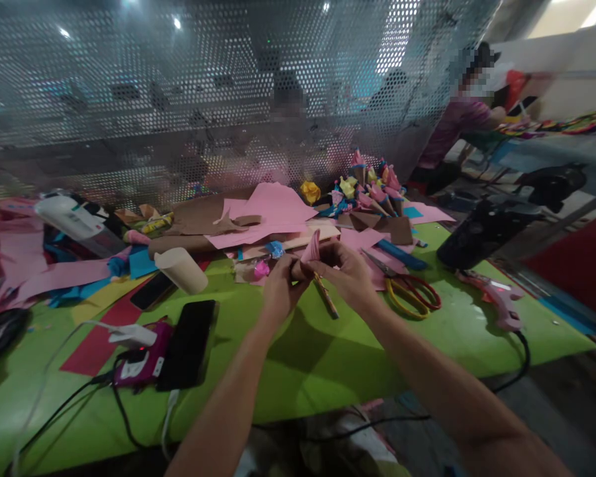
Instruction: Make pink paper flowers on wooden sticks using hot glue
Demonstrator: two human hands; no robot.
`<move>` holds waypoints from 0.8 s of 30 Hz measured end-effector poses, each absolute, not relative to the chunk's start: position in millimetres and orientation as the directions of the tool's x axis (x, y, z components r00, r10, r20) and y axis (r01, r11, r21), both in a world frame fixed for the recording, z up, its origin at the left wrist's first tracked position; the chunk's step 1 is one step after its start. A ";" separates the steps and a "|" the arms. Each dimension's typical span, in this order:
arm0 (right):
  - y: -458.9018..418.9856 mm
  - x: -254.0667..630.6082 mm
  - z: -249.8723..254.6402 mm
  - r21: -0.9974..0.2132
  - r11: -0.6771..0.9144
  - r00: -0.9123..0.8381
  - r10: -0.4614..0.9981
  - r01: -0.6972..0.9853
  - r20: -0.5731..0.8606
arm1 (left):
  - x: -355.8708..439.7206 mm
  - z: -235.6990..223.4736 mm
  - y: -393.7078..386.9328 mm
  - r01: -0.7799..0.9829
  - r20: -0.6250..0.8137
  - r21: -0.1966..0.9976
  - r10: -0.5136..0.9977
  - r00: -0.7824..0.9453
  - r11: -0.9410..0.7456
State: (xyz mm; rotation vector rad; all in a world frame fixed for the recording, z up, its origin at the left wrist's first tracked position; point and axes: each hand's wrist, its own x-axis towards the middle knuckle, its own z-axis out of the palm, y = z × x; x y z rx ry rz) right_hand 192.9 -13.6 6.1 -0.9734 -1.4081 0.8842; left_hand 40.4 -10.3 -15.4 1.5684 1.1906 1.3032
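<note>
My left hand [279, 288] and my right hand [346, 271] meet above the green table [318, 358], both pinched on a small folded pink paper piece [311, 250]. A thin brownish stick [326, 297] hangs down from my right hand's fingers. Loose pink paper sheets [273, 212] and brown paper sheets [198, 218] lie just behind the hands.
Scissors [410, 291] with red and yellow handles lie right of my hands, a pink glue gun [499, 303] further right. A black phone [189, 344], a pink charger [139, 364] and a paper cup [181, 268] sit left. Finished paper flowers [367, 185] stand behind. A person sits far right.
</note>
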 end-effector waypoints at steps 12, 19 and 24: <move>-17.6 188.2 5.7 -0.946 0.323 -0.027 0.946 -0.029 0.324 | 40.5 -13.2 -14.0 0.351 0.418 0.836 0.904 0.091 -0.422; -16.5 187.8 5.2 -0.915 0.397 0.050 0.915 0.071 0.401 | 40.9 -16.3 -14.7 0.226 0.372 0.899 0.926 0.062 -0.376; -15.4 188.3 5.1 -0.915 0.395 0.029 0.917 0.077 0.398 | 40.3 -20.0 -12.9 0.214 0.346 0.913 0.937 0.046 -0.347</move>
